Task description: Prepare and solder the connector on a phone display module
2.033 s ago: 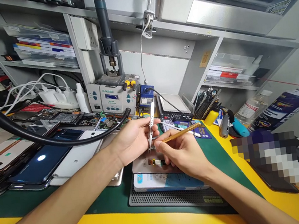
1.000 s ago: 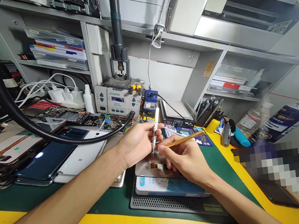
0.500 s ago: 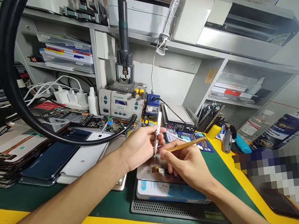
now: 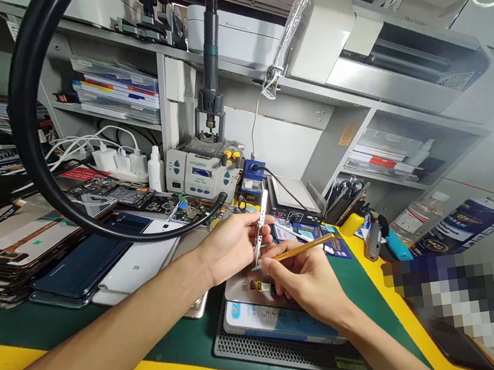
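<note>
My left hand (image 4: pixel 230 246) is closed round silver tweezers (image 4: pixel 260 224) held nearly upright, tips pointing down. My right hand (image 4: pixel 307 279) pinches a thin gold-coloured tool (image 4: pixel 303 248) that slants up to the right. Both tool tips meet just above a small part with a flex connector (image 4: pixel 260 286), which lies on a grey plate (image 4: pixel 242 286). The plate rests on a blue and white slab (image 4: pixel 264 318) on a black ribbed mat (image 4: pixel 273 351).
A soldering station (image 4: pixel 198 176) with a hot-air handle stands behind. A thick black hose (image 4: pixel 38 158) loops at left over stacked phones (image 4: pixel 84 264) and screens (image 4: pixel 4 247). Bottles (image 4: pixel 457 224), tweezers in a holder (image 4: pixel 341 191) and a blurred patch are at right.
The view has tilted upward and shifted, showing more of the shelves and ceiling. My hands keep their grips and stay over the small part, with the tool tips closer together.
</note>
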{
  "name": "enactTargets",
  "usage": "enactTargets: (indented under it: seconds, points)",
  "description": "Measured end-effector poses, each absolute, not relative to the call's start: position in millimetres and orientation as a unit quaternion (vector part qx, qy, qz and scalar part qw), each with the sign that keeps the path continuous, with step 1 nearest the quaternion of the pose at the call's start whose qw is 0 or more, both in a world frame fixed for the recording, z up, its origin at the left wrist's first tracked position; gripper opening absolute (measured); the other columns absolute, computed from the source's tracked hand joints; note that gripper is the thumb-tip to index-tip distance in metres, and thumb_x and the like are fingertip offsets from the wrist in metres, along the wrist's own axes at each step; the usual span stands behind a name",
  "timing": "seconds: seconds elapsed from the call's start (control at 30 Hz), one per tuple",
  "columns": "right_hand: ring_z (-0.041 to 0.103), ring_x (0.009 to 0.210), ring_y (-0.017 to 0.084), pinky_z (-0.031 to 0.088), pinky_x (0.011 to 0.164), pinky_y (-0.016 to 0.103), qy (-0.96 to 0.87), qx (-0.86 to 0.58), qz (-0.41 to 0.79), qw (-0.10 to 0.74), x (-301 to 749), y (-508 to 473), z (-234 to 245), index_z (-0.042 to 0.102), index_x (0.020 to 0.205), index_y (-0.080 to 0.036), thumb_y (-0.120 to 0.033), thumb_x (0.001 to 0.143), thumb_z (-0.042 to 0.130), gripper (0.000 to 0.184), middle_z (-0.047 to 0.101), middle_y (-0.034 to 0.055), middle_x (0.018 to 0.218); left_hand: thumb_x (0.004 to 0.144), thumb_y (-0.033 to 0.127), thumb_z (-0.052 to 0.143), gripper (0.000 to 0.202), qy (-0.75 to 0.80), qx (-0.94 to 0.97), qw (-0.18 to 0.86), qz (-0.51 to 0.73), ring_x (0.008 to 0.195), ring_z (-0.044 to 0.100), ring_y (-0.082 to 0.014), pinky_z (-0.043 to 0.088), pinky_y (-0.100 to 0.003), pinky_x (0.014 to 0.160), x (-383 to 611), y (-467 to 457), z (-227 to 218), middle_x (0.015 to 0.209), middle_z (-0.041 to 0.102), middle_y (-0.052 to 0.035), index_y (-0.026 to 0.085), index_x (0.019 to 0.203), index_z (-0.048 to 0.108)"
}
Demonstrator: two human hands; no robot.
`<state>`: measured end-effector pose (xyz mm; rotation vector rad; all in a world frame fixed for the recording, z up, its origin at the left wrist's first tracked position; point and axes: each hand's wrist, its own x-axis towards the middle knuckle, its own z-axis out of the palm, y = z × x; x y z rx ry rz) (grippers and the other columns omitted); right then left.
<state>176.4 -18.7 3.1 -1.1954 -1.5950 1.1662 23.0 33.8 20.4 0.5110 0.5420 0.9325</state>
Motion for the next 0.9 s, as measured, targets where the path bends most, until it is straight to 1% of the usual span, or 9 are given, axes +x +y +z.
enactTargets:
  seconds: [0.17, 0.3, 0.4, 0.63, 0.77, 0.9]
  points:
    - [0.047, 0.039, 0.008, 0.04, 0.038, 0.018, -0.633, -0.473, 0.454, 0.411, 178.1, -18.9, 3.5, 0.065, 0.085, -0.015, -0.042, 0.085, 0.071, 0.027, 0.056, -0.0035, 0.051, 0.096, 0.015, 0.046, 0.025, 0.251, 0.239, 0.829, 0.44, 0.063, 0.056, -0.0129, 0.052, -0.022, 0.057, 22.4, 33.3, 21.7, 0.07, 0.055, -0.0062, 0.007, 0.082, 0.064]
    - [0.048, 0.041, 0.008, 0.041, 0.04, 0.017, -0.64, -0.48, 0.427, 0.422, 177.9, -18.0, 4.7, 0.066, 0.084, -0.015, -0.041, 0.086, 0.07, 0.026, 0.057, -0.0031, 0.051, 0.096, 0.014, 0.045, 0.025, 0.254, 0.235, 0.827, 0.443, 0.063, 0.056, -0.0127, 0.051, -0.021, 0.057, 22.4, 32.7, 22.7, 0.069, 0.055, -0.006, 0.007, 0.081, 0.064]
    - [0.048, 0.041, 0.007, 0.041, 0.04, 0.017, -0.64, -0.476, 0.437, 0.416, 177.4, -18.2, 4.2, 0.066, 0.084, -0.015, -0.04, 0.086, 0.07, 0.025, 0.057, -0.0034, 0.052, 0.096, 0.014, 0.046, 0.025, 0.254, 0.233, 0.827, 0.443, 0.063, 0.056, -0.0128, 0.051, -0.021, 0.057, 22.2, 33.3, 21.7, 0.069, 0.055, -0.006, 0.007, 0.081, 0.064]
    - [0.049, 0.04, 0.008, 0.041, 0.039, 0.018, -0.635, -0.478, 0.459, 0.398, 177.6, -19.1, 4.7, 0.063, 0.08, -0.016, -0.034, 0.081, 0.073, 0.021, 0.058, -0.0035, 0.052, 0.094, 0.016, 0.05, 0.021, 0.24, 0.235, 0.831, 0.443, 0.062, 0.057, -0.0131, 0.054, -0.025, 0.06, 21.0, 36.5, 15.0, 0.07, 0.056, -0.0057, 0.006, 0.086, 0.066]
    - [0.049, 0.039, 0.008, 0.04, 0.039, 0.018, -0.634, -0.474, 0.459, 0.403, 178.2, -20.3, 6.5, 0.061, 0.077, -0.016, -0.033, 0.08, 0.073, 0.021, 0.057, -0.0038, 0.05, 0.095, 0.017, 0.05, 0.02, 0.237, 0.235, 0.829, 0.448, 0.062, 0.058, -0.0137, 0.058, -0.029, 0.065, 19.3, 36.9, 13.7, 0.069, 0.057, -0.0051, 0.007, 0.087, 0.066]
    - [0.047, 0.039, 0.007, 0.038, 0.039, 0.018, -0.636, -0.46, 0.457, 0.419, 180.1, -18.2, 7.6, 0.061, 0.073, -0.016, -0.035, 0.08, 0.072, 0.023, 0.058, -0.0028, 0.05, 0.095, 0.018, 0.052, 0.017, 0.238, 0.233, 0.824, 0.458, 0.062, 0.06, -0.0146, 0.059, -0.03, 0.064, 17.6, 37.1, 14.7, 0.069, 0.059, -0.0049, 0.01, 0.087, 0.066]
